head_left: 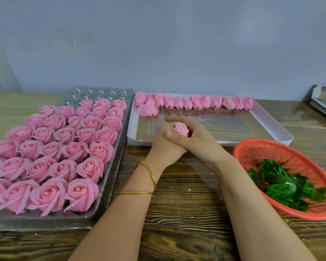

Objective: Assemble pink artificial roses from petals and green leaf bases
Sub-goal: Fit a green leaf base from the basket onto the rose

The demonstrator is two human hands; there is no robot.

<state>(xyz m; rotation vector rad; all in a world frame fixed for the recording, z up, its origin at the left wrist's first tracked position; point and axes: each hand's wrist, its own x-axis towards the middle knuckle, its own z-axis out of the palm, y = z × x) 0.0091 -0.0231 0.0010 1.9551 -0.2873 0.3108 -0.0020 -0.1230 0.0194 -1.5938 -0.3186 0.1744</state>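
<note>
Rosebud (180,129) points upward, upright between both hands' curled fingers (179,121).

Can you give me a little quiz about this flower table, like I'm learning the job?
1. True or false: the green leaf bases lie in the red basket.
2. What do the left hand and right hand hold together? A) scissors B) a pink rosebud C) a paintbrush
3. Fill in: the finished roses sit in the clear plastic tray on the person's ___ side.
Key: 1 true; 2 B; 3 left.
</note>
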